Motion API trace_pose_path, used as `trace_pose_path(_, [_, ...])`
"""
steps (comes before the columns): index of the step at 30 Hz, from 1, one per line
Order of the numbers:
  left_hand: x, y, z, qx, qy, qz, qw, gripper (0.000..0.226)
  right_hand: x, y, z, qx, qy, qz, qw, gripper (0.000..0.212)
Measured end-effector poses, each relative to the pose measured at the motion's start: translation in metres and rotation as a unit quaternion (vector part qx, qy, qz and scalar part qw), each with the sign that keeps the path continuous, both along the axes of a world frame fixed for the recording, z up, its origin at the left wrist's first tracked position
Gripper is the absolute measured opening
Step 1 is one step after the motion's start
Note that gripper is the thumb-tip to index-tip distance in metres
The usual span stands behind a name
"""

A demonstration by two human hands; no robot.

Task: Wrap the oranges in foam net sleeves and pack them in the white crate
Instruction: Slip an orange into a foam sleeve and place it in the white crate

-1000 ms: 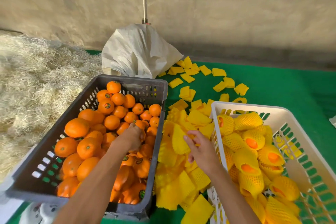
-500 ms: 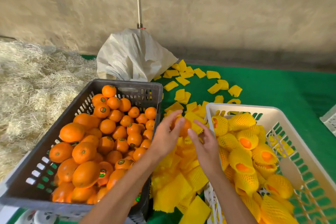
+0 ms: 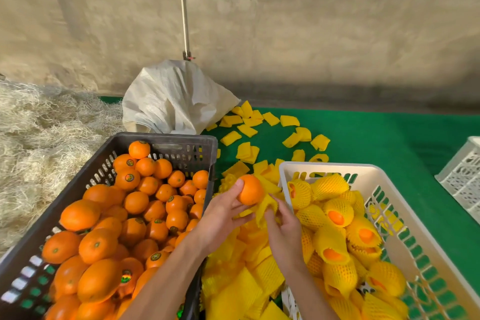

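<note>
Head view shows me midway through one more wrap. My left hand grips a bare round orange by fingertips and thumb, held up over the loose heap of flat yellow foam net sleeves that fills the gap between the two crates. My right hand pinches one yellow foam net sleeve just below the fruit, touching or nearly touching it; the orange is not yet inside.

As for progress, the white slatted plastic crate at the right edge of the green-covered tabletop already holds many sleeved oranges, piled along its left side, though its right side looks bare. The dark grey slatted crate at the left is still heaped with unwrapped oranges, so I judge most of the job is left. Spare sleeves lie scattered toward the far edge beside a crumpled white woven sack.
</note>
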State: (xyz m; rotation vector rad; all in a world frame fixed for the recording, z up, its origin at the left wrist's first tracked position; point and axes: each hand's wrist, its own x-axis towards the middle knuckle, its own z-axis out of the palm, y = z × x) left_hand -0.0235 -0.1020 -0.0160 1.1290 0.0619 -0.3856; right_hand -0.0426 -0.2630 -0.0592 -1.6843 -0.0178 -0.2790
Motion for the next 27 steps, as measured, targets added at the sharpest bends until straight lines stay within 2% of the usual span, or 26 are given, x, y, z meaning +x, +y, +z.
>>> trace_pose_path(2, [-0.003,0.0,-0.002,-0.025,0.01,-0.042,0.999,0.078,0.003,0.002,-0.001,-0.053,-0.036,-0.038,0.997,0.022])
trace_pose_path(4, [-0.007,0.0,-0.002,-0.028,0.011,-0.087,0.996,0.081,0.004,0.001,-0.004,-0.092,-0.041,-0.052,0.994,0.034])
trace_pose_path(6, [-0.009,0.0,-0.001,0.002,-0.023,-0.13,0.991,0.069,0.004,-0.002,-0.009,-0.101,-0.051,-0.043,0.993,0.043])
trace_pose_path(8, [-0.009,0.0,-0.002,0.027,-0.045,-0.139,0.989,0.06,0.003,-0.004,-0.011,-0.093,-0.05,-0.038,0.994,0.04])
trace_pose_path(14, [-0.005,-0.006,-0.002,0.069,-0.057,-0.033,0.995,0.055,0.009,-0.012,-0.004,-0.083,0.026,-0.044,0.995,0.022])
trace_pose_path(17, [-0.005,-0.01,-0.001,0.117,-0.071,0.03,0.99,0.059,0.007,-0.014,0.0,-0.07,0.023,-0.055,0.996,0.027])
trace_pose_path(19, [-0.007,-0.013,-0.005,0.226,-0.099,0.065,0.967,0.064,0.005,-0.01,0.001,-0.05,0.034,-0.072,0.996,0.03])
trace_pose_path(22, [-0.011,-0.017,-0.016,0.409,-0.172,0.074,0.893,0.055,0.001,-0.007,0.004,-0.076,0.015,-0.101,0.992,0.034])
trace_pose_path(24, [-0.011,-0.018,-0.02,0.453,-0.213,0.086,0.861,0.049,-0.002,-0.006,0.006,-0.131,-0.039,-0.093,0.986,0.033])
trace_pose_path(27, [-0.009,-0.016,-0.022,0.478,-0.235,0.153,0.832,0.04,-0.006,0.001,0.007,-0.222,-0.138,-0.05,0.964,0.026])
